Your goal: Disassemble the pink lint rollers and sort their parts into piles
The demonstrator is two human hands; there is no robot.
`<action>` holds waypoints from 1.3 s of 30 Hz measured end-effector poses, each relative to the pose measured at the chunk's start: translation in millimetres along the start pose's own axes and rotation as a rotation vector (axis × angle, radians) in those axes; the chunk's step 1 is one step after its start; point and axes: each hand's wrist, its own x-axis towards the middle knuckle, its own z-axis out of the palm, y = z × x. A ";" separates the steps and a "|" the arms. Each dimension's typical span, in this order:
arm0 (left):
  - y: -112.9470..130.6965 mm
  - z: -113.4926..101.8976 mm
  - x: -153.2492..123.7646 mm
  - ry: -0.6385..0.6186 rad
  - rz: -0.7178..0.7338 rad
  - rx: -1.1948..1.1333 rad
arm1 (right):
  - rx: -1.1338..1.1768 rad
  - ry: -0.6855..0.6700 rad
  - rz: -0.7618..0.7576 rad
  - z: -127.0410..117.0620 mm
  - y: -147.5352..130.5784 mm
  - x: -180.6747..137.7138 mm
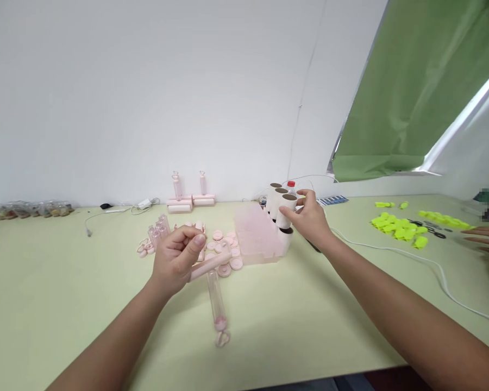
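My left hand [178, 258] is closed around a pink handle bar [210, 265] above the table. From that bar a clear tube [216, 300] with a small pink loop at its end hangs down. My right hand [309, 219] is stretched out to the right and grips a white paper roll [286, 211] with a brown core. That roll stands among other white rolls [274, 198] beside a translucent pink box [257, 237].
Pink round caps [224, 251] and clear tubes [158, 231] lie between my hands. Finished pink rollers [190, 199] stand by the wall. A white cable [411, 256] crosses the right side. Yellow-green pieces [399, 227] lie far right, near another person's hand [487, 239].
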 end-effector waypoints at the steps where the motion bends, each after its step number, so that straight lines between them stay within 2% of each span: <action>1: -0.4 -0.4 -0.2 0.004 -0.003 -0.010 | 0.007 0.020 -0.007 -1.1 1.2 -1.3; 6: 0.8 -4.3 1.2 0.054 0.022 -0.095 | 0.213 0.296 -0.143 -12.8 -2.2 -26.1; 8: 4.3 -4.0 2.0 0.103 0.062 -0.135 | 0.363 0.253 -0.198 -13.6 -12.3 -44.8; 9: 6.5 -2.6 1.7 0.128 0.089 -0.147 | 0.424 0.143 -0.215 -11.4 -19.1 -55.3; 10: 8.7 -0.3 0.8 0.157 0.123 -0.147 | 0.463 -0.044 -0.225 -7.1 -26.5 -66.2; 12: 12.3 6.8 -3.9 0.238 0.203 -0.100 | 0.515 -0.548 -0.232 6.9 -40.8 -87.9; 13: 13.4 11.1 -7.5 0.284 0.248 -0.062 | 0.572 -0.753 -0.213 15.7 -46.6 -98.1; 15: 14.5 18.9 -15.3 0.328 0.318 0.002 | 0.708 -0.988 -0.176 33.5 -54.0 -115.4; 17: 15.1 22.9 -20.5 0.216 0.340 0.003 | 0.764 -1.028 -0.161 46.1 -55.2 -127.2; 19: 16.3 21.5 -19.6 0.018 0.273 -0.069 | 0.747 -0.946 -0.224 50.3 -51.3 -133.0; 21: 18.2 15.5 -12.7 -0.134 0.159 -0.148 | 0.684 -0.812 -0.348 47.6 -45.1 -134.2; 23: 19.9 7.7 -3.7 -0.235 0.022 -0.133 | 0.617 -0.703 -0.477 42.4 -39.3 -132.9; 26: 21.2 -0.7 5.5 -0.491 -0.220 0.056 | 0.542 -0.670 -0.622 37.7 -34.3 -130.2; 29: 20.4 -1.8 6.5 -0.720 -0.357 0.124 | 0.498 -0.702 -0.691 38.1 -32.4 -128.3; 32: 15.5 2.8 1.7 -0.797 -0.446 0.026 | 0.487 -0.742 -0.668 39.6 -29.8 -126.9; 36: 3.7 16.8 -13.4 -0.848 -0.654 -0.166 | 0.509 -1.010 -0.560 37.9 -25.9 -126.0; 39: -1.7 27.8 -23.4 -0.905 -0.712 -0.297 | 0.503 -1.175 -0.461 34.1 -25.6 -126.8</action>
